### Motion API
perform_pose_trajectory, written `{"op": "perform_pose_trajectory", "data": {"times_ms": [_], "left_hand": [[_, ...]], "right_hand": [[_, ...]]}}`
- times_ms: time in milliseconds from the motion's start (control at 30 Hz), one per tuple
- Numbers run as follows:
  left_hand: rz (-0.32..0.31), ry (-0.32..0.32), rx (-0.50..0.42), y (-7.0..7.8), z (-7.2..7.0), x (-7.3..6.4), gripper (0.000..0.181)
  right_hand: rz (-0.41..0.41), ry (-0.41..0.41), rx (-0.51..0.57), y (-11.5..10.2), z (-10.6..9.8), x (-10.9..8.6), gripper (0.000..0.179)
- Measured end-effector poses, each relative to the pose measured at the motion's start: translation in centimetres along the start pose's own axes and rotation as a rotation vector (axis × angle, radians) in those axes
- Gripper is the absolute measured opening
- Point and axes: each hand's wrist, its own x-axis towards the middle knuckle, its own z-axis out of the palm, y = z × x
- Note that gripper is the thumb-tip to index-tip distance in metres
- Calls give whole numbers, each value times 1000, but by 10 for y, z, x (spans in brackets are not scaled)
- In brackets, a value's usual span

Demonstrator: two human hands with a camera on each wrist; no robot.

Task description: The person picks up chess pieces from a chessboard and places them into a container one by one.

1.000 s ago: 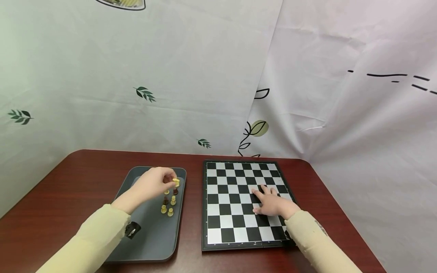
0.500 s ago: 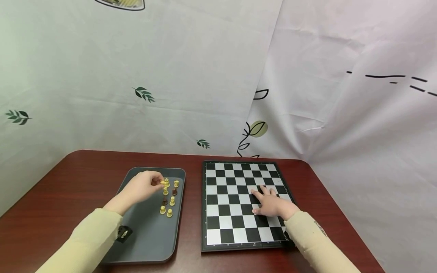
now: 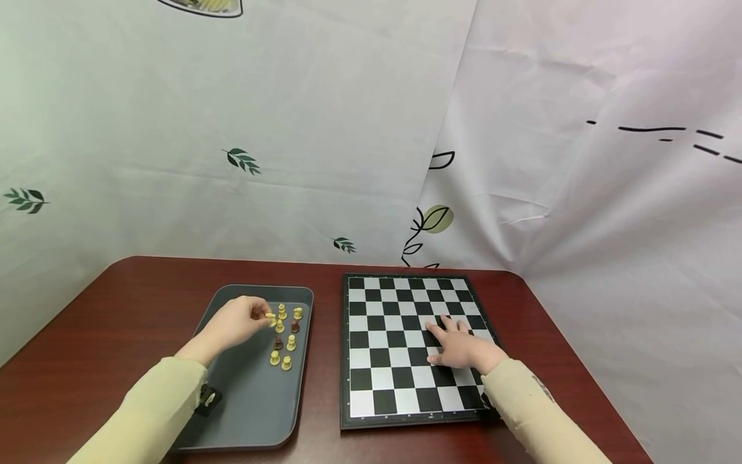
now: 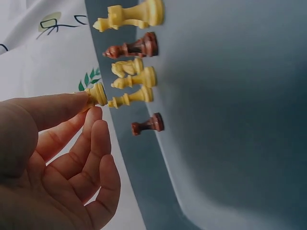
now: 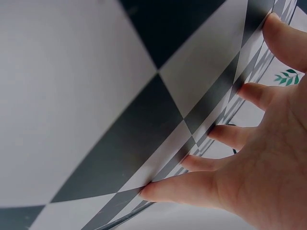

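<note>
My left hand (image 3: 240, 319) is over the far part of the grey tray (image 3: 249, 412), pinching a small yellow chess piece (image 4: 98, 94) between thumb and fingertips. The base of that piece shows in the left wrist view; its top is hidden by the fingers. Close beside it stand several yellow pieces, among them a king (image 4: 129, 15) and a knight (image 4: 127, 67), with a dark brown bishop (image 4: 134, 48) and a brown rook (image 4: 147, 124). Fingers spread, my right hand (image 3: 460, 348) rests on the black-and-white chessboard (image 3: 377, 357), fingertips touching the squares in the right wrist view.
Tray and board lie side by side on a reddish-brown table (image 3: 145, 309), a narrow strip of wood between them. A pale patterned cloth (image 3: 324, 129) hangs behind the table's back edge.
My left hand has moved left from the right-hand column of pieces, carrying the yellow chess piece, then slightly down. The right hand has stayed on the board.
</note>
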Motion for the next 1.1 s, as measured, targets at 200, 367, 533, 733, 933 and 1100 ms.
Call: {"op": "perform_pose_trajectory", "data": {"times_ms": [200,367,533,733,933,1100], "left_hand": [[3,4,2,-7,3,0,6],[3,4,-2,-8,4,0,6],[-8,3,7,-9,6,0,6],[-12,3,26,-12,7,1,7],[-33,8,37,-16,12,2,7],[-56,15,46,-18,15,3,7]], "right_hand": [[11,-3,3,0,0,0,67],[7,-3,-1,0,0,1,67],[4,-2,-1,0,1,1,67],[5,0,-10,0,1,2,67],[3,3,-10,0,1,1,67],[0,4,-22,0,1,1,67]]}}
